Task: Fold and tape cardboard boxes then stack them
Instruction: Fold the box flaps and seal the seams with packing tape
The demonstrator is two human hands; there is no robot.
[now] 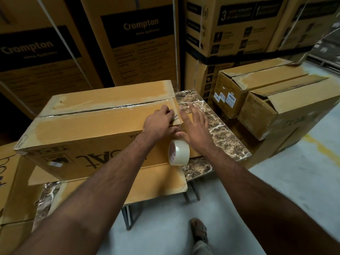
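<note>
On the far left a tall carton (pixel 36 57) reads "Crompton" in pale letters on a dark band, with a smaller line beneath too blurred to read; the carton beside it (pixel 132 39) carries the same "Crompton" over a panel of small print that cannot be made out.

The box (pixel 95 126) being worked on lies on the marble-patterned tabletop (pixel 217 126), over a flat sheet of cardboard (pixel 158 179); its top flaps are closed and a shiny strip of clear tape (pixel 110 108) runs along the middle seam toward the right end; on the near side, upside down from here, big hand-drawn letters seem to end in "AL", and a small printed word near the wrist is too small to read.

The left hand (pixel 158 122) rests at the right end of the top, its fingers (pixel 168 110) curled and seeming to pinch or press the tape's end, though what they hold is not sure; the tape roll (pixel 178 152), white with red marks on its core, hangs just under the two hands at the box's near side; whether a thumb holds it cannot be told.

The right hand (pixel 195 126) is spread, fingers straight and wide, at the box's right end; this looks like the taping step, near the end of the seam; the next move likely calls for smoothing the strip over the edge and tearing it free.

Further right a printed carton (pixel 231 24) shows a large "3" and "1"; two smaller boxes (pixel 266 100) with white stickers stand on the floor (pixel 294 181).
</note>
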